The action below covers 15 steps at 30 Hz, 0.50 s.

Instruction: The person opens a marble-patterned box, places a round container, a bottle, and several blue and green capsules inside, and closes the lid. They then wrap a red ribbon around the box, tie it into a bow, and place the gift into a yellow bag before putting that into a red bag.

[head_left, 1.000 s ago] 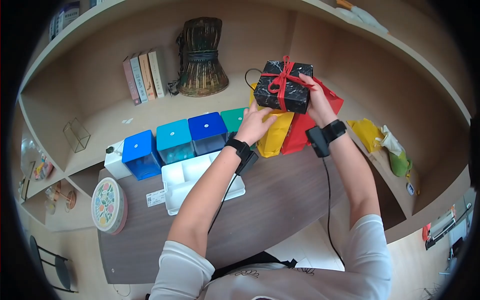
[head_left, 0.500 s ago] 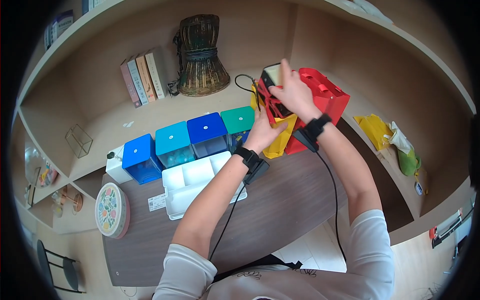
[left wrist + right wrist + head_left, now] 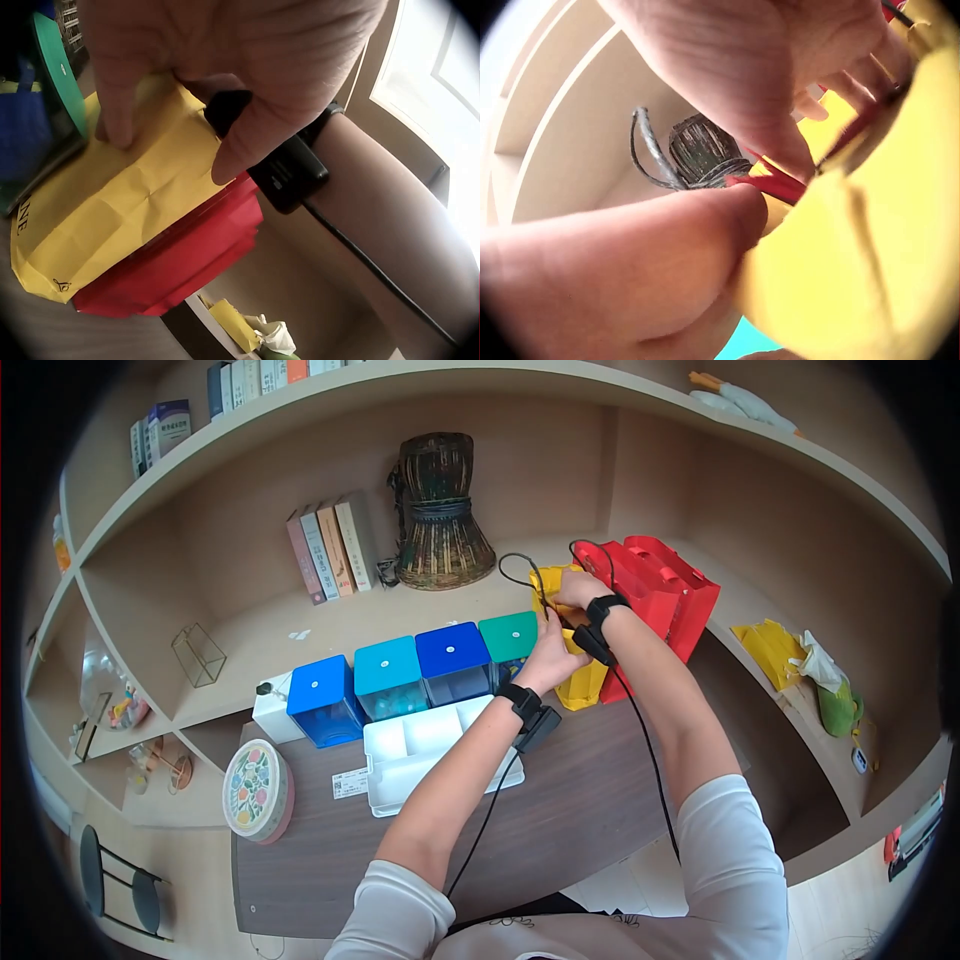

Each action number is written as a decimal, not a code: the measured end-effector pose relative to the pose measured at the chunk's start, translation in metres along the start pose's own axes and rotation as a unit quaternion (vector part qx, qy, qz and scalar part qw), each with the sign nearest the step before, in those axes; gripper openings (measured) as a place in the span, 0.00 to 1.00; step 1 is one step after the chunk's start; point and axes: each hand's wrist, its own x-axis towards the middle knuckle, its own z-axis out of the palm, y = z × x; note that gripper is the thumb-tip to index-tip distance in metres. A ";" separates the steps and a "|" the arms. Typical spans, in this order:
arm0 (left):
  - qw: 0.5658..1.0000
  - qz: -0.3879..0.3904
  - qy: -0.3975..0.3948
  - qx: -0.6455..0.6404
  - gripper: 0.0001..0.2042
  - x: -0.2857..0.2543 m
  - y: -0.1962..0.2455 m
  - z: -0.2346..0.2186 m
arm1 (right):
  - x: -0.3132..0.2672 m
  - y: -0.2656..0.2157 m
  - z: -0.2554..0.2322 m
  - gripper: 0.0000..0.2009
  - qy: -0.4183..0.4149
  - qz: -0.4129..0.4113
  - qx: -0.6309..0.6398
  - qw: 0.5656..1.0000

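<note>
A yellow paper bag (image 3: 580, 688) stands at the front edge of the shelf. My right hand (image 3: 580, 592) is at its mouth, holding a black gift box (image 3: 866, 131) with a red ribbon (image 3: 778, 184). Most of the box is hidden by the hand and the bag. At the near side of the bag, my left hand (image 3: 548, 658) grips the rim; its thumb (image 3: 238, 154) and a finger lie against the yellow paper. Black cord handles of the bag loop up above both hands.
Two red paper bags (image 3: 690, 605) stand behind and right of the yellow one. To the left are a green-lidded box (image 3: 510, 628), several blue-lidded boxes (image 3: 450, 648) and a white divided tray (image 3: 410, 770). A woven drum (image 3: 442, 520) stands behind; a round floral tin (image 3: 255, 790) sits left.
The gift box was held above the bags, then tilted on end, and has gone down into the yellow bag's mouth. My left hand stayed at the bag's front. The head view has shifted.
</note>
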 end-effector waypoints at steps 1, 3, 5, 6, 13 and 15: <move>1.000 0.005 -0.013 -0.014 0.60 0.001 -0.002 0.000 | -0.003 0.005 -0.002 0.20 0.003 -0.029 -0.008 1.000; 1.000 -0.010 -0.018 -0.012 0.58 -0.003 0.003 0.002 | -0.005 0.009 -0.010 0.19 0.044 -0.052 0.005 0.998; 1.000 -0.012 -0.024 -0.013 0.57 -0.006 0.007 -0.001 | -0.012 0.012 -0.015 0.19 0.089 -0.066 0.065 0.992; 0.999 -0.014 -0.026 -0.014 0.56 -0.009 0.007 -0.002 | -0.017 0.014 -0.013 0.19 0.143 -0.080 0.077 0.984; 0.995 0.028 0.060 -0.078 0.34 -0.125 0.027 -0.062 | -0.164 -0.050 0.010 0.17 0.357 -0.137 0.374 0.845; 0.989 0.025 0.081 -0.117 0.29 -0.168 0.018 -0.080 | -0.178 -0.061 0.066 0.19 0.188 -0.186 0.573 0.775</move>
